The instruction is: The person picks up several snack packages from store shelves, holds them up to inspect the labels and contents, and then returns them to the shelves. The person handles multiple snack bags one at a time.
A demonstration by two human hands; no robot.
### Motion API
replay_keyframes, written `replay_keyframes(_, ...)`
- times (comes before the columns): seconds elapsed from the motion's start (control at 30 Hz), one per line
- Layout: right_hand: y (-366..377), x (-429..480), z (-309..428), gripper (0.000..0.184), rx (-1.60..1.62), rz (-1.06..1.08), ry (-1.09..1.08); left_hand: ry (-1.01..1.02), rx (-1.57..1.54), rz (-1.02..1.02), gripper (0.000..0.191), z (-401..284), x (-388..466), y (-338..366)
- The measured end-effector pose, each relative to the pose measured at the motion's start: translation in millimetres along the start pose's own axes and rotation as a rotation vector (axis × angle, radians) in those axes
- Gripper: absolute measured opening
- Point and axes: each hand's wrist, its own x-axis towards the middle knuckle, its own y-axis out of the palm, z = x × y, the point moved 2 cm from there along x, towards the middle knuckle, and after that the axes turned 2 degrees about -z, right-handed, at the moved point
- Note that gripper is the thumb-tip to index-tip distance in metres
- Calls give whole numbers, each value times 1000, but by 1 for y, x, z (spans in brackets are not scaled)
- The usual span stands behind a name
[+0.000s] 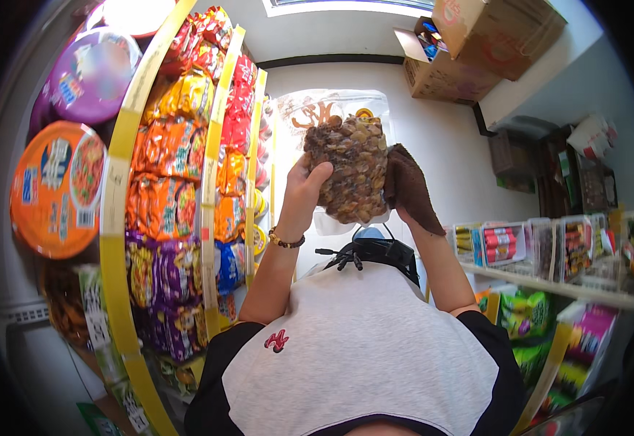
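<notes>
A clear plastic bag of brown dried food pieces [352, 169] is held up in front of my body. My left hand [309, 185] grips its left side, the thumb lying across the front. At the bag's right edge is my right hand [398, 204], mostly hidden by a dark brown cloth [410, 185] that hangs over it and touches the bag. Fingers of the right hand are out of sight behind the cloth and bag. A beaded bracelet [287, 241] circles my left wrist.
Shelves with yellow edge strips [208, 163] hold packed instant noodles [167, 147] and noodle bowls [58, 188] at left. Cardboard boxes [453, 76] stand at the upper right. A rack with small snack bins [535, 248] and green bags [524, 316] is at right.
</notes>
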Motion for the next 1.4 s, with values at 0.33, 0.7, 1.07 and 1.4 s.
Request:
replay_keyframes(0.33, -6, 196, 64, 8, 85, 20, 81, 37, 39, -85, 43, -28, 192, 20)
replay_keyframes(0.7, -8, 369, 96, 15, 180, 44, 164, 100, 21, -100, 39, -45, 360, 14)
replay_keyframes(1.07, 20, 568, 126, 18, 82, 206, 81, 133, 113, -117, 32, -92, 547, -17)
replay_keyframes(1.4, 22, 681, 164, 15, 27, 347, 187, 176, 21, -341, 53, -100, 633, -8)
